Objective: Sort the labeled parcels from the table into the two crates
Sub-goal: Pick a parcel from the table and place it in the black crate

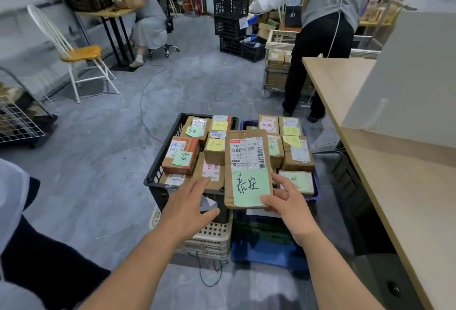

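Two hands reach out over the crates in the lower middle of the frame. The right hand [288, 201] holds a flat brown parcel [249, 159] by its lower right corner: the thumb lies on the front, on a green note [246, 187] with handwriting, and the other fingers [281, 181] curl round the right edge. The left hand [190, 201] holds nothing, its fingers [199, 182] straight and close together, just left of the parcel and above the near rim of the black crate [154, 176]. That crate holds brown boxes with coloured notes. Just right of it the blue crate [316, 183] holds more of the same. The parcel hangs upright above the gap between the two. Along the right of the frame runs a wooden surface [394, 186] with a white box [407, 75] on it. A person [325, 25] stands at the upper right, a stack of black crates [229, 8] rises at the upper middle, and a white chair [74, 55] stands at the upper left.
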Available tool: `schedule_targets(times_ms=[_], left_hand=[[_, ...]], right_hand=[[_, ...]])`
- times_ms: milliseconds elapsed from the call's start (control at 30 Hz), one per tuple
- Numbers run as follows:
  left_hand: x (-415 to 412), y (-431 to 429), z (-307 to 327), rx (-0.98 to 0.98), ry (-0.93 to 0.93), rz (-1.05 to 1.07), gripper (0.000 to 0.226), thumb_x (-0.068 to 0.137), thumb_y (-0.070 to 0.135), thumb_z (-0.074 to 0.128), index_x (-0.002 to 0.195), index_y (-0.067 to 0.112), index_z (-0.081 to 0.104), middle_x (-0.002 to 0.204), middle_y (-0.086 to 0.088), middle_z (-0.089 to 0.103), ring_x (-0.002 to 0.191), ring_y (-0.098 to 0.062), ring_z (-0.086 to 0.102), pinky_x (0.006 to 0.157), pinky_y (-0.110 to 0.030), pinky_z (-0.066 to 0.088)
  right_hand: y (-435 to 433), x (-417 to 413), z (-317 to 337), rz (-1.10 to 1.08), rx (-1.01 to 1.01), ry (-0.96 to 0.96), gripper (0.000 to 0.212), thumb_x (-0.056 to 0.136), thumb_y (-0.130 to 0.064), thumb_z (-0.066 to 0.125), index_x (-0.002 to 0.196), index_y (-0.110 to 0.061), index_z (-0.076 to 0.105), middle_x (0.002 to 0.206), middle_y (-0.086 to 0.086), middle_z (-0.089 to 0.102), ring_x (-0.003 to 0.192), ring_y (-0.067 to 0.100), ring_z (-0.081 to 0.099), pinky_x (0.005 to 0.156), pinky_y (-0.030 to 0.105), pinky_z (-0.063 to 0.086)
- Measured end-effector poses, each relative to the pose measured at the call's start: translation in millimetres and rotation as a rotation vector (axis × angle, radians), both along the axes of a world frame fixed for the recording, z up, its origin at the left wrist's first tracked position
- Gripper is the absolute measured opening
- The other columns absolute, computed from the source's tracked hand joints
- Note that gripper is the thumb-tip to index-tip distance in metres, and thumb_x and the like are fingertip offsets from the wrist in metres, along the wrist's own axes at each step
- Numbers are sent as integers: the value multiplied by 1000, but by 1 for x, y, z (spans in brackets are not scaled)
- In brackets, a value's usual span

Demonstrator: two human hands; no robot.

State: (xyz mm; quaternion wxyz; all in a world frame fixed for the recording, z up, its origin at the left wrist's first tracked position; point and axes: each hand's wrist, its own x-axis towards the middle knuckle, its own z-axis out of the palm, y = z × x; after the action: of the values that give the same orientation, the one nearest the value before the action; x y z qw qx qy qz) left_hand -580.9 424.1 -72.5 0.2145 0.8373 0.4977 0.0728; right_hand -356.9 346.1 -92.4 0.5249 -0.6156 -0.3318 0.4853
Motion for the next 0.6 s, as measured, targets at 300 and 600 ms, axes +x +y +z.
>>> schedule_targets(times_ms=[300, 600], left_hand=[[-11, 56, -14, -57, -37, 39, 76, 87, 47, 60, 149, 29, 20, 154, 10, 25, 140, -12, 23, 111, -29, 22], [-21, 162, -29, -167, -104, -57, 73, 89, 41, 60, 149, 30, 20, 151, 10, 29, 137, -11, 25, 108, -26, 24]], right_hand=[[74, -19, -27, 46, -65, -18, 58, 85, -1, 68, 135, -23, 48, 106, 3, 74, 96, 18, 70, 74, 26, 56], [162, -30, -41, -31, -144, -10, 57, 86, 0, 67, 135, -24, 49, 103, 1, 75, 92, 15, 72, 73, 27, 58]])
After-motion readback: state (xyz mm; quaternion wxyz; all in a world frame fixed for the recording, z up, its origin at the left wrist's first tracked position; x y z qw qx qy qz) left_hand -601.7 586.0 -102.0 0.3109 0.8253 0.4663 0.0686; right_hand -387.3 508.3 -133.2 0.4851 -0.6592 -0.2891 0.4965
